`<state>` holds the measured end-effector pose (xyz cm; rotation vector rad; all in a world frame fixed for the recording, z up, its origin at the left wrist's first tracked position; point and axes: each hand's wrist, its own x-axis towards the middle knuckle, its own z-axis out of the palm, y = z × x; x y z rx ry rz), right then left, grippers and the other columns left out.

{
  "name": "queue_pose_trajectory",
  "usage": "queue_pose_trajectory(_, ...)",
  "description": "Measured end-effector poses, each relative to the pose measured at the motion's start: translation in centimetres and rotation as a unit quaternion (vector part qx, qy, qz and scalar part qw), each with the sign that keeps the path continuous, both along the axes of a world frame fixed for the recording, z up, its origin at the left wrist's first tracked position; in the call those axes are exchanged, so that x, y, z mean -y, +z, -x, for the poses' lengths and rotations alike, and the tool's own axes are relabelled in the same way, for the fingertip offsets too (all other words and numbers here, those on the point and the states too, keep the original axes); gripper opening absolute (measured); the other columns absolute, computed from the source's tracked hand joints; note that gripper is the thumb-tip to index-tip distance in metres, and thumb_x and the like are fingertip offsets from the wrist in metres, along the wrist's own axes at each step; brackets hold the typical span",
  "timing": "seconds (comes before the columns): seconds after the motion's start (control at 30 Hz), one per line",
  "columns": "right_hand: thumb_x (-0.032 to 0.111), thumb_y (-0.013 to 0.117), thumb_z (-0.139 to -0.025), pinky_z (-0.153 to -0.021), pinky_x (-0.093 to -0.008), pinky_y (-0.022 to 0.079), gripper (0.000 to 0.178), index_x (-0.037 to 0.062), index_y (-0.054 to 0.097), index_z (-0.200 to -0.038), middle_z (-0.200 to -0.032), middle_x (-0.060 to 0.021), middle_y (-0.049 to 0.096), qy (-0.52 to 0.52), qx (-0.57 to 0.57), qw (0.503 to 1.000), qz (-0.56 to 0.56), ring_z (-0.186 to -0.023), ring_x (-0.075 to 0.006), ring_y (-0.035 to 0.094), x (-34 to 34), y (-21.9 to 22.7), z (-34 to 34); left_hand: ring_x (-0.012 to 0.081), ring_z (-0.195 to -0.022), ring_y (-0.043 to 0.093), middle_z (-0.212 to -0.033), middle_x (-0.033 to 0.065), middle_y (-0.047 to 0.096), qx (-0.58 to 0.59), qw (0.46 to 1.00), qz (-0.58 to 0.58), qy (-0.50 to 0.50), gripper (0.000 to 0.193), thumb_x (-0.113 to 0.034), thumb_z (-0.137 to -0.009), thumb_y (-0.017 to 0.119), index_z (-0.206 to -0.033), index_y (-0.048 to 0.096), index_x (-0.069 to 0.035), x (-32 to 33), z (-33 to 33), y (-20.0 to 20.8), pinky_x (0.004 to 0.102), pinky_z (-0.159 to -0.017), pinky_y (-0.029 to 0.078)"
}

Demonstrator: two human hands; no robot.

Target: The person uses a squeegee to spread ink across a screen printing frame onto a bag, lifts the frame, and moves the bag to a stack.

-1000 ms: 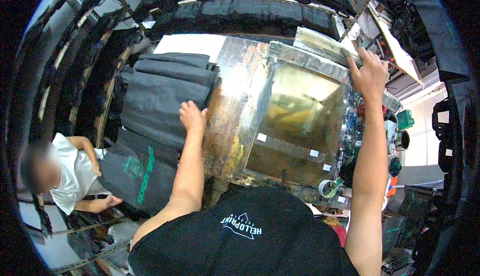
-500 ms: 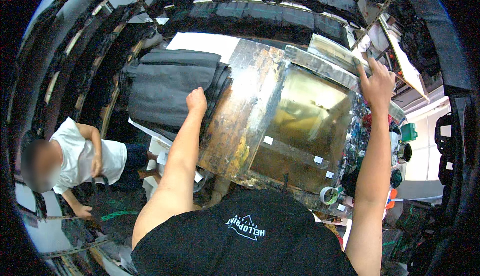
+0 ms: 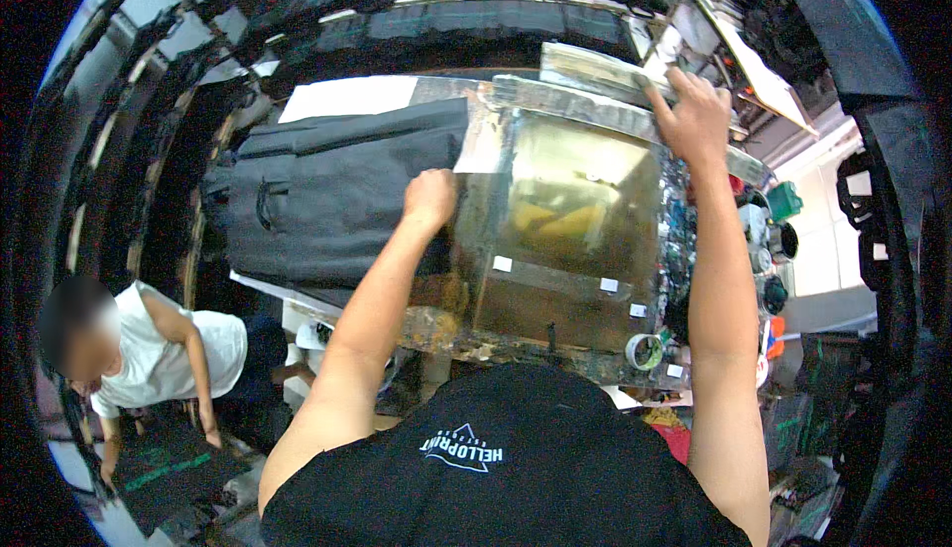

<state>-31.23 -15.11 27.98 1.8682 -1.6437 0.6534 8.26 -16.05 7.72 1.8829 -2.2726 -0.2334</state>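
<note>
My left hand (image 3: 430, 196) is closed on the right side of a black fabric bag (image 3: 337, 195), which lies flat with a small handle loop showing at its left. To the right of the bag lies a framed printing screen (image 3: 575, 190) with a shiny yellowish mesh. My right hand (image 3: 696, 116) is at the screen's far right corner, fingers bent over the end of a long pale bar (image 3: 590, 66) that looks like a squeegee. Its index finger stands apart from the others. What lies beneath that palm is hidden.
A white sheet (image 3: 347, 97) lies behind the bag. A tape roll (image 3: 645, 351) sits at the screen's near right corner. Cans and a green container (image 3: 783, 201) stand at the right. Racks of black bags (image 3: 476, 21) surround the table. A person in white (image 3: 178, 344) works at left.
My left hand has moved right, drawing the black bag over the bare wooden board beside the screen. My right hand keeps its place at the bar. The other person has lowered one arm.
</note>
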Motion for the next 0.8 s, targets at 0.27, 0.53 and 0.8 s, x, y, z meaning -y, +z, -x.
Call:
queue_pose_trajectory(0.27,0.057,0.062,-0.091,-0.084,-0.0493,0.041,0.047,0.0109,0.069,-0.092,-0.089,-0.0127,0.071,0.02,0.006,1.0,0.012,-0.093,-0.0318,0.068,-0.2,0.3,0.1,0.0401,-0.089,0.075,-0.094,0.0201,0.076,-0.065,0.987,-0.032,-0.144,0.024,-0.02,-0.091,0.057,-0.092,0.076,-0.006,-1.3,22.8,-6.4,0.0496,-0.076,0.061)
queue_pose_trajectory(0.53,0.062,0.06,-0.091,-0.084,-0.0524,0.041,0.051,0.0121,0.07,-0.09,-0.084,-0.0106,0.071,0.051,0.025,0.997,0.041,-0.087,-0.0321,0.069,1.3,-0.6,0.4,0.041,-0.137,0.048,-0.144,0.0211,0.056,-0.139,0.951,-0.057,-0.269,0.066,-0.057,-0.097,0.055,-0.135,0.061,-0.004,-7.7,24.3,-14.3,0.0566,-0.116,0.034)
queue_pose_trajectory(0.8,0.063,0.06,-0.09,-0.084,-0.0518,0.043,0.053,0.0109,0.073,-0.09,-0.088,-0.0128,0.072,0.028,0.022,0.999,0.021,-0.089,-0.0323,0.07,1.9,0.8,0.7,0.0458,-0.155,0.014,-0.168,0.0229,0.02,0.011,0.998,-0.025,-0.051,0.103,-0.077,-0.087,0.055,-0.162,0.029,-0.011,-0.3,17.1,-12.2,0.0651,-0.123,0.008)
